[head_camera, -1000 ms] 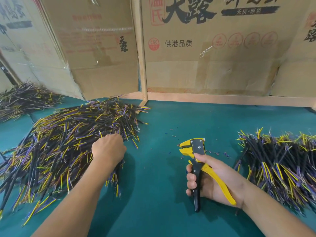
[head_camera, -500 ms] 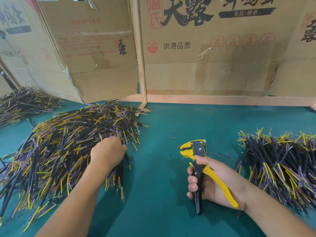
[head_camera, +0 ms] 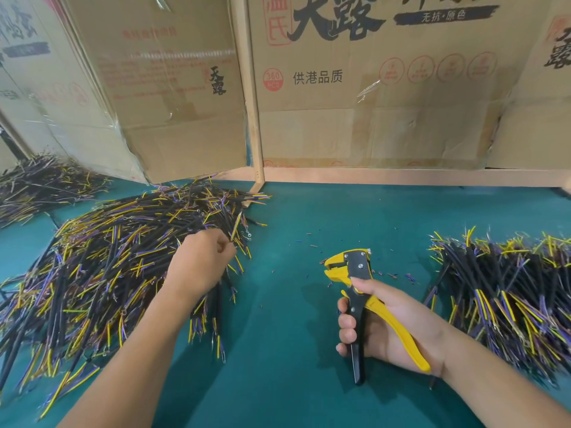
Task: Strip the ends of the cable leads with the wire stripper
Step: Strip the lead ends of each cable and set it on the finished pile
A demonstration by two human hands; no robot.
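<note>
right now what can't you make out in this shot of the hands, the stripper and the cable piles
Head view only:
- Left hand fingertips: turned away into the left cable pile, so any lead pinched is hidden.
- Wire stripper jaw gap: too small to tell whether a wire sits inside.
- Right cable pile: cut off by the right edge.
- Far pile: cut off by the left edge.

Open green worktop (head_camera: 293, 304) runs between the left cable pile (head_camera: 102, 267) and the right cable pile (head_camera: 509, 298) — a clear lane, part-occupied by the right hand (head_camera: 392, 325) holding the wire stripper (head_camera: 355, 273). Cardboard boxes (head_camera: 386, 88) and a wooden rail (head_camera: 401, 177) wall off the rear. A further pile (head_camera: 40, 183) blocks the far left corner.
</note>
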